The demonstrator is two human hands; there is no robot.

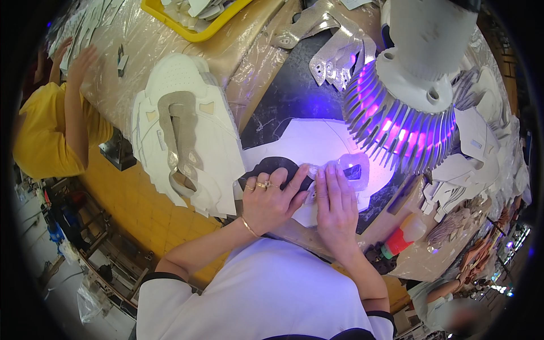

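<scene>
over the head feed i see the left hand (267,198) half curled on the black pad (276,165), grip unclear, and the right hand (335,198) flattened on the white panel (314,135) atop the tabletop (144,42).

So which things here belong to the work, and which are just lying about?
Seemingly in the work:
white shoe-upper piece
black rounded piece
black board beneath
purple-glowing ribbed lamp

Seemingly just lying about:
stacked white upper pieces at left
silvery cut pieces
yellow tray
red-labelled bottle
</scene>
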